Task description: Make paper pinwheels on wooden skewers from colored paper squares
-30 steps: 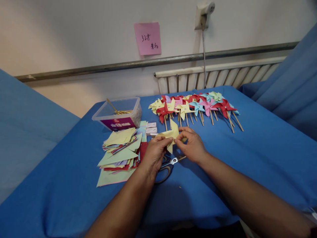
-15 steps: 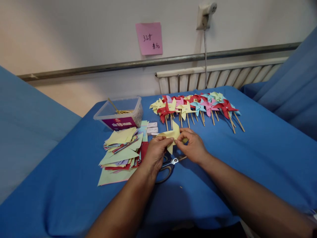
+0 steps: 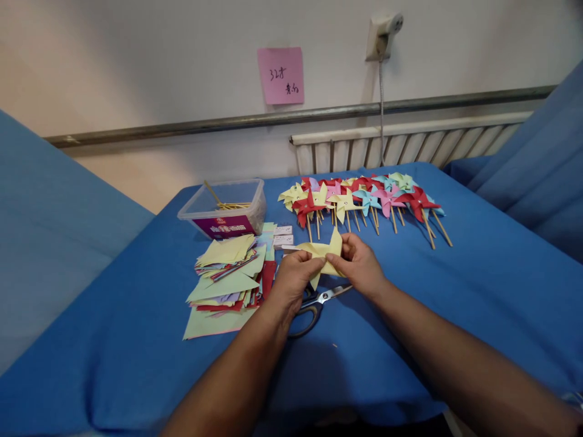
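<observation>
A yellow paper pinwheel (image 3: 334, 247) without a visible stick is held between both hands above the table, its points folded toward the middle. My left hand (image 3: 298, 276) is closed on its left side, thumb at the centre. From the right, my right hand (image 3: 362, 262) pinches it, the thumb also pressing near the centre. Below the hands lie scissors (image 3: 314, 306) with dark handles, partly covered by my left hand. Small white boxes (image 3: 283, 235) stand just beyond my left hand.
Stacks of coloured paper (image 3: 223, 285) lie to the left. Behind them is a clear plastic box (image 3: 262, 209) holding wooden sticks (image 3: 234, 206). Several finished pinwheels on sticks (image 3: 392, 197) cover the back right of the blue cloth (image 3: 410, 340). A radiator (image 3: 410, 142) runs along the wall.
My right thumb has moved onto the middle of the yellow pinwheel, and a right-hand point is now folded in. The view has shifted slightly.
</observation>
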A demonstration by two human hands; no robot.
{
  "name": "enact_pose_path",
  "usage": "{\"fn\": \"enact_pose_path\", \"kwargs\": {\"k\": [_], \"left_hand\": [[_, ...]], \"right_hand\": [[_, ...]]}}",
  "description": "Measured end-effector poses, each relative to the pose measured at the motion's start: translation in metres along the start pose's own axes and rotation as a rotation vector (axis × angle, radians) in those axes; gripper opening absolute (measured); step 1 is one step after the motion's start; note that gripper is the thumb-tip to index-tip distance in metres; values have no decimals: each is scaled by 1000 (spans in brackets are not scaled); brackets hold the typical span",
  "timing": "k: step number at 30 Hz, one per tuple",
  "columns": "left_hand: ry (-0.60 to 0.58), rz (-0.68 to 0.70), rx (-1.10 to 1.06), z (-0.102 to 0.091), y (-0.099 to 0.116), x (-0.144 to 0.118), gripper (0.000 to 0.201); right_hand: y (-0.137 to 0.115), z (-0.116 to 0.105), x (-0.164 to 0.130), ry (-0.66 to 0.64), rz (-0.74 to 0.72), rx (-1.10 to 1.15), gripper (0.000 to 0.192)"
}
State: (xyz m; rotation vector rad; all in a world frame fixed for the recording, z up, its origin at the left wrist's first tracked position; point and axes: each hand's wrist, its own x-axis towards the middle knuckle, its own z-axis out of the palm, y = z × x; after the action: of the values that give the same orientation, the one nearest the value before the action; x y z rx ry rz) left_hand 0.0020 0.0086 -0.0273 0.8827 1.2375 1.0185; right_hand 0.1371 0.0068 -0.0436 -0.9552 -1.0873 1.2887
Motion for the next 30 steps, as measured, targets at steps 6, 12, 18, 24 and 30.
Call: {"fn": "enact_pose_path", "kwargs": {"k": [6, 12, 18, 24, 30], "left_hand": [[31, 64, 60, 4, -2, 0, 23], [88, 134, 64, -4, 6, 1, 23], [201, 276, -152, -23, 25, 9, 24], [274, 404, -321, -32, 33, 14, 25], [293, 412, -344, -33, 29, 19, 25]], "right_hand": [[1, 1, 1, 48, 30, 29, 36], [2, -1, 0, 58, 26, 49, 33], [17, -7, 4, 148, -85, -159, 26], [29, -4, 2, 4, -348, -540, 15], [18, 23, -13, -152, -458, -913, 20]]}}
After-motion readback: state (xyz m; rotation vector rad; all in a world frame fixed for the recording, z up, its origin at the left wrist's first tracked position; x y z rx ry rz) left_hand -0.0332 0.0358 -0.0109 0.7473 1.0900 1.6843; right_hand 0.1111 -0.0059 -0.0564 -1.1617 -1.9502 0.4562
